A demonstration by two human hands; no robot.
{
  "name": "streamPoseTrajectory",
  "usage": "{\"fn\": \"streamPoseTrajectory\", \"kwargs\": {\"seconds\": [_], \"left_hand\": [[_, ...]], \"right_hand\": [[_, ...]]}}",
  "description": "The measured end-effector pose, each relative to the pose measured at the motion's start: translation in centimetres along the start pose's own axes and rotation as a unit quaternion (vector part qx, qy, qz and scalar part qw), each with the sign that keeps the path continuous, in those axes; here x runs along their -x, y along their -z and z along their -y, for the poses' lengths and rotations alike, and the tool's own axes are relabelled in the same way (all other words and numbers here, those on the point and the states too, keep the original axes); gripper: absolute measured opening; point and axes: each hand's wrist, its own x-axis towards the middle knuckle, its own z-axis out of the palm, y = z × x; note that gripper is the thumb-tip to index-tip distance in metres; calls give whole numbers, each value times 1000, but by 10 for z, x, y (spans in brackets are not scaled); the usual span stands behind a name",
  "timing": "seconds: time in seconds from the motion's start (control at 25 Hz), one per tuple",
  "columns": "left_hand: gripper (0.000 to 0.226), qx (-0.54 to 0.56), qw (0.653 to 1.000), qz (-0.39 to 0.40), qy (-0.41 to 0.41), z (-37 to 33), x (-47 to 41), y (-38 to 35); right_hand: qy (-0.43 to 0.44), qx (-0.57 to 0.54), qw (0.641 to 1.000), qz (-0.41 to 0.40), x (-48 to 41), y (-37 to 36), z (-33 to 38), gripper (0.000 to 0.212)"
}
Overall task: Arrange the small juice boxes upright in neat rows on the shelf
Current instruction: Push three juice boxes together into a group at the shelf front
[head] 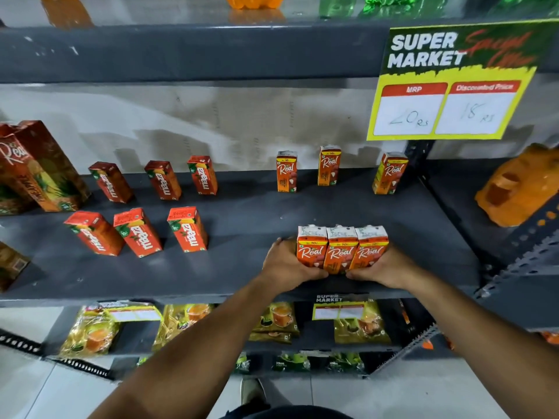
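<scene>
Below the price sign (450, 86), at the shelf (242, 267) front: three Real boxes (341, 249) upright, touching, clasped between left hand (284, 267) and right hand (384, 267); behind, three Real cartons (329, 166) unevenly spaced; six Maaza boxes (187, 229) leftward, already rowed.

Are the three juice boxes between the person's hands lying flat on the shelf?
No, the three juice boxes stand upright, pressed side by side between the left hand and the right hand.
</scene>
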Motion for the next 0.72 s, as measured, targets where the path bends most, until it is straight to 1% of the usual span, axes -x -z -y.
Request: {"fn": "streamPoseTrajectory", "kwargs": {"seconds": [0.2, 0.32, 0.36, 0.52, 0.72], "left_hand": [[69, -19, 1000, -10, 2, -7, 19, -9], [56, -28, 999, -26, 6, -6, 27, -11], [55, -34, 999, -34, 11, -5, 28, -12], [66, -55, 998, -40, 10, -1, 26, -13], [73, -73, 996, -42, 1, 2, 22, -15]], "right_hand": [[5, 15, 1000, -7, 18, 1, -5, 46], [14, 13, 1000, -2, 22, 2, -6, 41], [16, 14, 1000, 1, 22, 2, -6, 41], [12, 9, 1000, 10, 19, 1, -7, 42], [15, 8, 1000, 16, 19, 3, -9, 43]]}}
